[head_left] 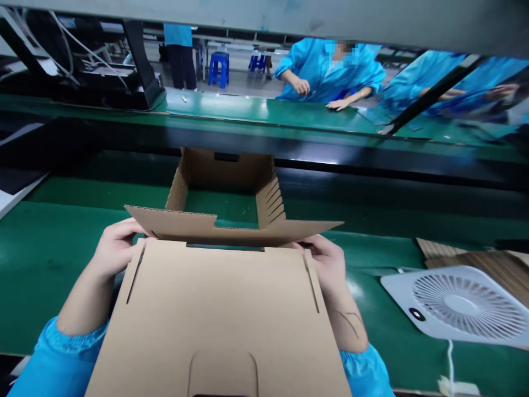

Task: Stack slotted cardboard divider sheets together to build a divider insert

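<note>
A brown cardboard sheet (227,309) with slots along its sides and a cut tab near its lower edge lies in front of me. Beyond its far edge stands a folded cardboard flap (177,221). My left hand (118,245) grips the flap at its left end, fingertips partly hidden behind the board. At the right end, my right hand (326,259) holds the same cardboard, its fingers also partly covered. Farther back, an open cardboard frame (227,168) with notched side walls rests upright; green table shows through its middle. Whether the frame joins the flap, I cannot tell.
A white fan (458,303) with a cable lies at the right, beside stacked cardboard (496,270). Black sheets (37,154) are at the left. Across a second green bench (231,107), co-workers in blue sleeves (330,71) work. A grey beam (264,16) crosses the top.
</note>
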### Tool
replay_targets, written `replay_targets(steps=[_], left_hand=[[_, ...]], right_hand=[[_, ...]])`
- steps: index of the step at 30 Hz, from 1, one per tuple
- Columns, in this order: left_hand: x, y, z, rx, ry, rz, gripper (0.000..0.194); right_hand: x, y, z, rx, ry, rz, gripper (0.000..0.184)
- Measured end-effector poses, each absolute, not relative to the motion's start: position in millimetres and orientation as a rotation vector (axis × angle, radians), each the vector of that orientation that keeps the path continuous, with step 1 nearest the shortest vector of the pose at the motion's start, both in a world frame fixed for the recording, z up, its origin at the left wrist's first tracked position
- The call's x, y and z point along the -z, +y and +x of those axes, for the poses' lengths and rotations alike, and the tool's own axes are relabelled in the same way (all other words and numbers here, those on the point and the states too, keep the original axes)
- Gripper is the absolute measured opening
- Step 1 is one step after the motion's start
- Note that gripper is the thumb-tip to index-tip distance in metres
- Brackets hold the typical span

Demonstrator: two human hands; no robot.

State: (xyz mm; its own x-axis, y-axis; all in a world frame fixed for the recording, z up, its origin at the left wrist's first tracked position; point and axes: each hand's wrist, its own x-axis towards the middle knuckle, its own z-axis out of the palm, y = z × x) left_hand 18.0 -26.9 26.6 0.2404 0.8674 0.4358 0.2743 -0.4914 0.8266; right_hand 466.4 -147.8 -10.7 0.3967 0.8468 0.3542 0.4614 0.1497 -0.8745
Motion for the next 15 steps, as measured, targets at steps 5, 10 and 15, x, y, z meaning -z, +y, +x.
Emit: replay_targets(steps=[5, 10, 15], left_hand=[[-32.3, -21.4, 19.0, -0.900, 1.021, 2.055, 0.020], [-32.7, -21.3, 21.9, -1.087, 0.957, 1.956, 0.021], [-25.3, -25.3, 25.9, -1.208, 0.990, 1.940, 0.026]], right_hand=[[13.2, -143.1, 473.1, -0.476, -1.340, -1.470, 0.027], [17.4, -143.6, 471.2, -0.486, -1.260, -1.391, 0.026], [16.0, -145.9, 469.7, -0.375, -1.398, -1.421, 0.023]])
